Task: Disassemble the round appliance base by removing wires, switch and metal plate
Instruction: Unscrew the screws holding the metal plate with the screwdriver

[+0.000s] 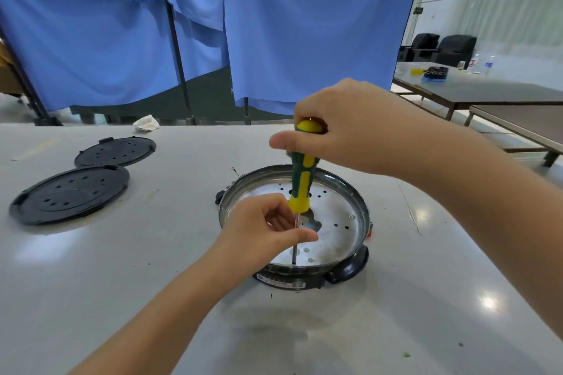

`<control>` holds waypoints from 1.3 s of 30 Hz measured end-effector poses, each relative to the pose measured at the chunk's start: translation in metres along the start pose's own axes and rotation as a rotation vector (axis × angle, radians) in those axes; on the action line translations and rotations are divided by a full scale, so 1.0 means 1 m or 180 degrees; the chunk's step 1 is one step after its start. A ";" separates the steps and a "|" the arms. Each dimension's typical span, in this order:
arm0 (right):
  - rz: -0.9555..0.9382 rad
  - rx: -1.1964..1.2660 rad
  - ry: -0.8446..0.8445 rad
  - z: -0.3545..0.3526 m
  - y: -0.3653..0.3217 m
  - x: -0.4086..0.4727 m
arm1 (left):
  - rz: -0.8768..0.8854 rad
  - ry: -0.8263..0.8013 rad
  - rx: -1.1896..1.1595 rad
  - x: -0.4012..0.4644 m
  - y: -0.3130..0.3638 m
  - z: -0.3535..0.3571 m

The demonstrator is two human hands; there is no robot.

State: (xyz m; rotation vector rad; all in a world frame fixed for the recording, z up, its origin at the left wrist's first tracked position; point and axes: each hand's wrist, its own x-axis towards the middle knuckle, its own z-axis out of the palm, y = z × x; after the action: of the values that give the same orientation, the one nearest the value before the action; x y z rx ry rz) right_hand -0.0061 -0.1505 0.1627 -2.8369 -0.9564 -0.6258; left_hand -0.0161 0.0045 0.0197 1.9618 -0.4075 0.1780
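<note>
Item one, centre of the frame: a round appliance base [307,278] with a black plastic body and a shiny steel rim, standing on a pale grey worktable [91,298]. A white label strip runs along its near side, and a red switch part [370,234] shows at its right edge. Inside lies a perforated round metal plate [335,231], silver, with an irregular opening near its middle and a small screw near the right rim.

Item two: a screwdriver with a green and yellow handle [301,183] and a thin steel shaft, held nearly upright, its tip down on the near edge of the plate.

Item three: the right hand [344,128], entering from the right of the frame, fingers curled and clamped round the top of the handle, thumb pointing left across it.

Item four: the left hand [268,228], entering from the lower left, thumb and fingertips pinched together on the steel shaft just below the handle, the remaining fingers loosely curled.

Item five, left of the frame: two round black plastic covers with holes, the nearer cover [68,195] overlapping the edge of the farther cover [115,151], both flat on the table and well apart from the base.

Item six: a crumpled white scrap [146,124] at the far table edge.

Item seven, upper frame: blue cloth drapes [274,24] hung on dark poles.

Item eight, upper right: dark tables [487,94] carrying bottles and small objects too small to make out, with black armchairs [441,47] behind.
</note>
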 end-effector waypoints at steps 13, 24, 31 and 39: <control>0.0165 0.2015 -0.0869 -0.001 0.015 -0.007 | -0.0230 -0.0482 -0.0147 0.000 -0.002 -0.005; 0.0130 0.0571 -0.0372 0.008 0.011 -0.011 | -0.0132 -0.0679 -0.0043 0.000 -0.001 -0.003; 0.0062 0.2004 -0.0686 0.007 0.009 -0.011 | -0.0210 -0.0685 -0.0146 -0.002 -0.006 -0.007; 0.0076 -0.0633 0.0277 0.013 -0.001 -0.015 | 0.0058 -0.0344 0.0090 -0.002 -0.011 0.004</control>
State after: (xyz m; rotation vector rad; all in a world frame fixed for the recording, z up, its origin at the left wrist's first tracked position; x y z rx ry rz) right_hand -0.0135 -0.1556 0.1448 -2.9564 -0.8914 -0.8802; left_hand -0.0143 0.0056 0.0077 2.0018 -0.4959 0.0900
